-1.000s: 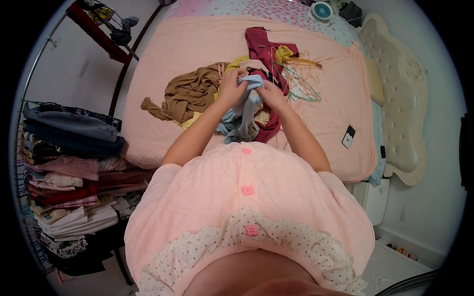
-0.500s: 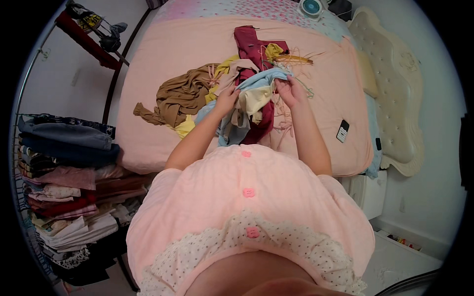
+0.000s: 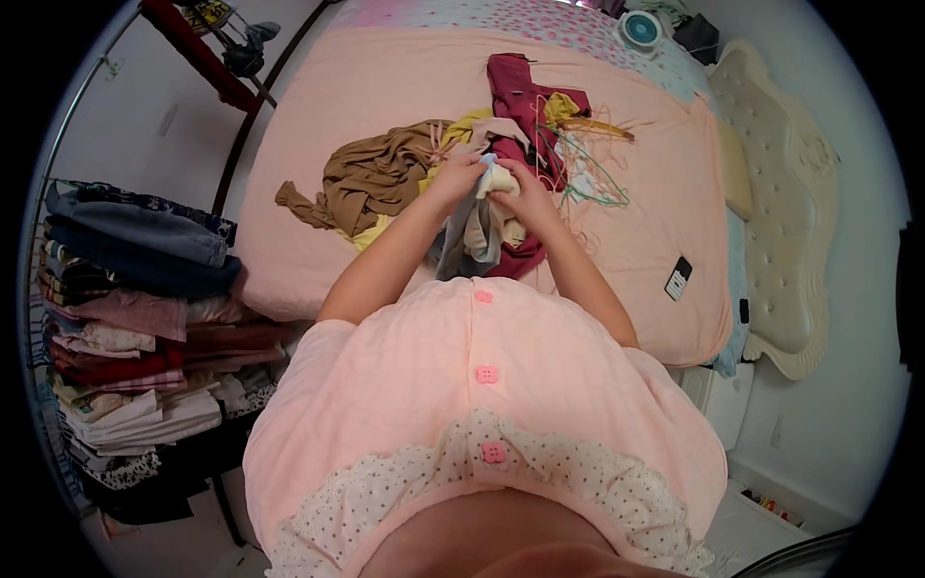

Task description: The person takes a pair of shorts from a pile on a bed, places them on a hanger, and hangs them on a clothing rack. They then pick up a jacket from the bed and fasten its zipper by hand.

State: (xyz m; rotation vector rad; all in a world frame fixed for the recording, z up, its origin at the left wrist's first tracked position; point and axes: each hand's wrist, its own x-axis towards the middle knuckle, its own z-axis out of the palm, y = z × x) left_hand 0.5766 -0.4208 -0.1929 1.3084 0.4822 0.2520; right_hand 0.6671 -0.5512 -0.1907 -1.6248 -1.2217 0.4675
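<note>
Two hands [image 3: 458,178] [image 3: 525,188] closer (bunching one garment [image 3: 482,226])

You're in home bedroom: bed [image 3: 385,87] with pink sheet, padded cream headboard [image 3: 785,193], loose clothes [image 3: 385,178] and hangers [image 3: 588,164] on it, folded stacks on rack [image 3: 125,318] at your left, small fan [image 3: 638,29] at far end.

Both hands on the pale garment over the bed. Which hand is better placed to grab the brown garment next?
Left, probably. The left hand grips the pale garment right beside the brown garment, which lies to its left. The right hand would have to cross over.
</note>
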